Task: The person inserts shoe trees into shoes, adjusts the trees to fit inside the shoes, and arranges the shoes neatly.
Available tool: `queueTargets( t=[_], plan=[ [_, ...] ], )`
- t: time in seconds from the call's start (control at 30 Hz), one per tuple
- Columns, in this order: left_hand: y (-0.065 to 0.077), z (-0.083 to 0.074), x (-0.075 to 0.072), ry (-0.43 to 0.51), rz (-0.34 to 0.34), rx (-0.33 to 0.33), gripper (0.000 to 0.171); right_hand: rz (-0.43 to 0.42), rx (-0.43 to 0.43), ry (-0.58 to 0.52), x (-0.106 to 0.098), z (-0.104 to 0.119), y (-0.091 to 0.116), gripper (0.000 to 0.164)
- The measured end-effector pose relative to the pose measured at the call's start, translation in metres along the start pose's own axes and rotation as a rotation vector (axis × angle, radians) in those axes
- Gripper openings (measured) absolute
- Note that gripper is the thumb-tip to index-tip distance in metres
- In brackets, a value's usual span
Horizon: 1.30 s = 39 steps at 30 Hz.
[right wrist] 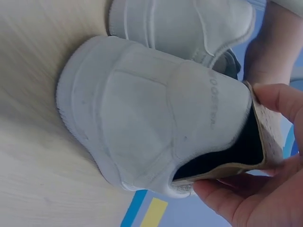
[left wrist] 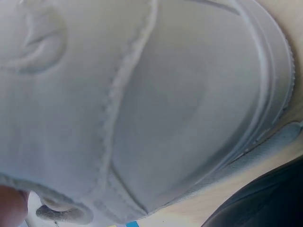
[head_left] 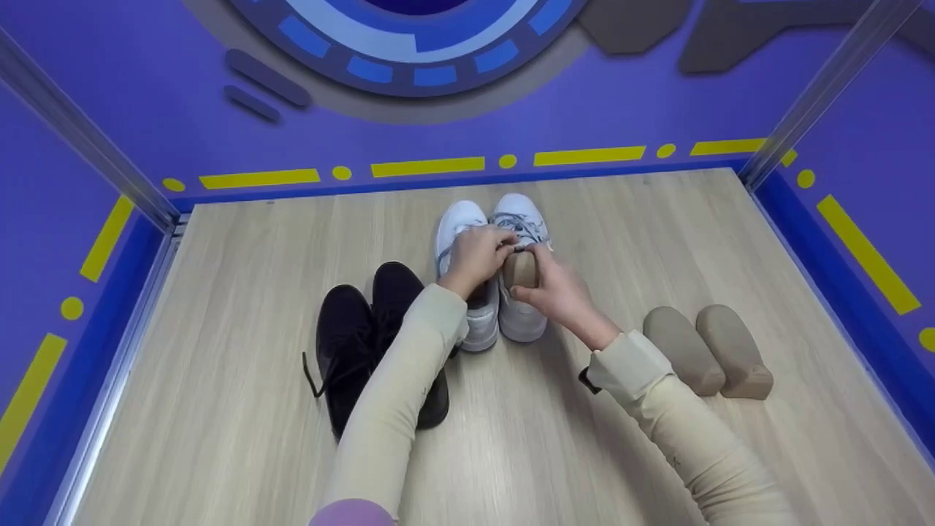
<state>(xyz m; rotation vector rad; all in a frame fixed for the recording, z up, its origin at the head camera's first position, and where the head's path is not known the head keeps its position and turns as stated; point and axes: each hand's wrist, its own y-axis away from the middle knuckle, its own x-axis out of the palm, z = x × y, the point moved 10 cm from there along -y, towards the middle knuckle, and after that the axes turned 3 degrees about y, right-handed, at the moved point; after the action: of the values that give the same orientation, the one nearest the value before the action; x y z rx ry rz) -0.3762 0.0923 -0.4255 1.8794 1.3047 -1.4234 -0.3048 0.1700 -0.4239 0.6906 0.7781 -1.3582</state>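
A pair of white sneakers stands upright side by side, toes toward the back wall. My right hand [head_left: 561,292] holds a brown shoe tree [head_left: 521,270], thumb on one side and fingers on the other. In the right wrist view, the shoe tree [right wrist: 267,135] is partly inside the opening of the right white sneaker [right wrist: 137,113]. My left hand [head_left: 478,256] reaches over the left white sneaker [head_left: 462,215], its curled fingers gripping the right one [head_left: 522,321] at the tongue and grey laces. Exactly what those fingertips pinch is partly hidden. The left wrist view is mostly filled by a white sneaker's side [left wrist: 180,94].
Black shoes [head_left: 347,329] stand to the left, partly behind my left sleeve; one lace trails on the wooden tabletop [head_left: 241,292]. Two more brown shoe trees [head_left: 683,347] lie side by side on the right. Blue-purple panels [head_left: 409,139] border the back and sides.
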Motion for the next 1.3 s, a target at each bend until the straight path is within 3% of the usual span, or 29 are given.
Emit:
queueTargets(
  t=[0.47,0.7,1.0,1.3],
  plan=[
    [-0.002,0.002,-0.002,0.006,-0.025,-0.009,0.015,-0.102,-0.068,-0.004,0.001,-0.002,-0.007,0.058],
    [-0.003,0.003,0.0,0.033,-0.007,-0.023,0.016,-0.125,-0.038,0.1,0.002,-0.009,-0.012,0.058],
    [-0.002,0.001,0.002,0.016,0.004,-0.017,0.018,-0.141,-0.005,0.157,-0.002,-0.01,-0.009,0.06],
    [0.0,0.006,0.001,0.055,0.029,-0.042,0.018,-0.238,-0.008,0.173,-0.008,-0.008,-0.004,0.054]
  ],
)
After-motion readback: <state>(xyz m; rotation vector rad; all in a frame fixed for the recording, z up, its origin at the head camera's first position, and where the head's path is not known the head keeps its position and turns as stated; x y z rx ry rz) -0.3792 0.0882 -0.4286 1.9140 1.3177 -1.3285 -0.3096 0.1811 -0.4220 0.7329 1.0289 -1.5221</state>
